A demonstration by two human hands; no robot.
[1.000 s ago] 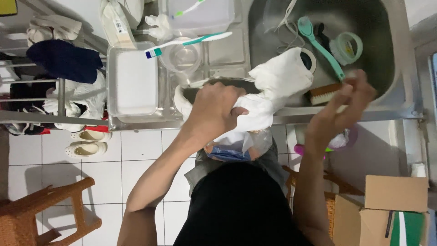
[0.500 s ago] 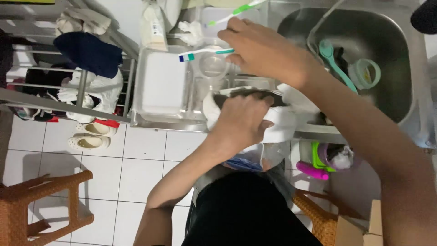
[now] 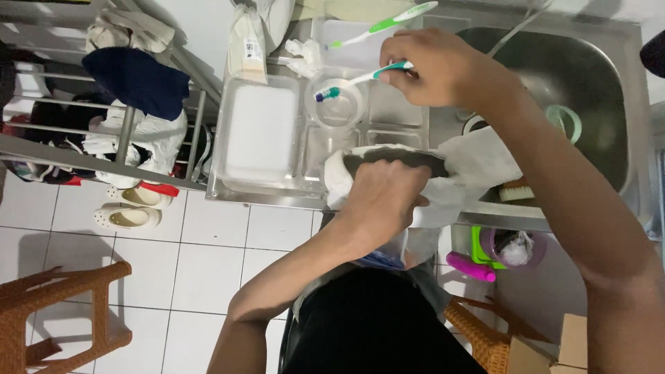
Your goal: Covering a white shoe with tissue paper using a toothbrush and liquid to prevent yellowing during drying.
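My left hand point(image 3: 383, 194) grips a white shoe point(image 3: 388, 163) with a dark sole, wrapped in white cloth, at the front edge of the steel counter point(image 3: 263, 190). My right hand point(image 3: 433, 66) holds a teal-handled toothbrush point(image 3: 353, 82) by its handle. The brush head sits in a clear plastic cup point(image 3: 337, 102) on the drainboard. A second toothbrush, green and white point(image 3: 384, 24), lies on a clear lid further back.
A white rectangular tray point(image 3: 256, 131) sits left of the cup. The steel sink point(image 3: 575, 83) at right holds a green ring and a brush. Clothes hang on a rack point(image 3: 118, 131) at left; white sandals point(image 3: 131, 208) and wicker stools point(image 3: 62, 312) stand on the tiled floor.
My right hand left the sink, reached across to the drainboard, took hold of the teal toothbrush and tilted its head down into the clear cup. My left hand kept its grip on the shoe.
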